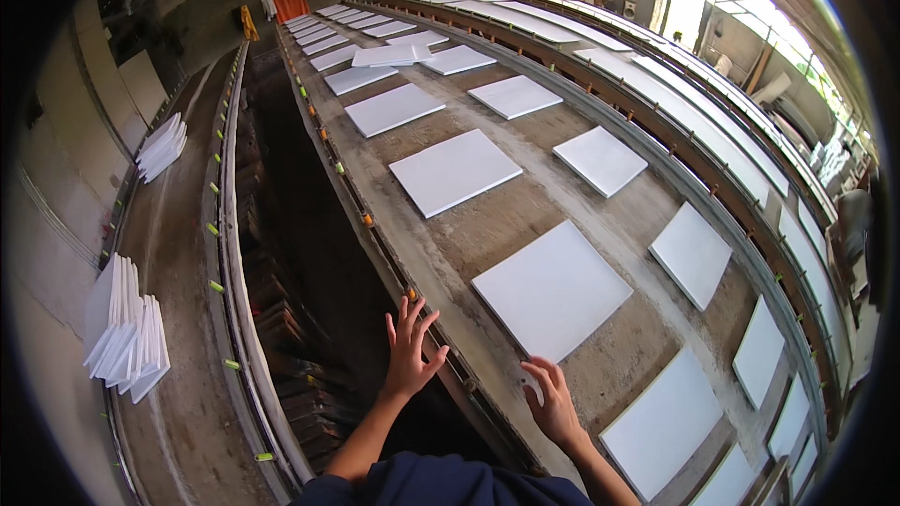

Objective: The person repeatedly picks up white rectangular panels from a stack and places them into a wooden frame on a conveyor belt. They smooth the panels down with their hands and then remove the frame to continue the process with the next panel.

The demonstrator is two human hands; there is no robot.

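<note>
My left hand (409,356) hovers over the near edge of a long table (497,384), its fingers spread and nothing in them. Close to the lower corner of a white square panel (553,290) is my right hand (553,401), fingers apart and slightly bent, with the thumb held away. Whether its fingertips touch the panel, I cannot tell. Another white panel (662,424) lies flat to the right of that hand. More flat white panels (456,171) lie in two rows along the brown tabletop toward the far end.
A dark gap (291,187) runs between this table and a second long table (178,253) on the left. Two stacks of white panels (127,333) stand there against the wall. Small orange and yellow-green pegs line the table edges. Further right, more tables carry white sheets (694,117).
</note>
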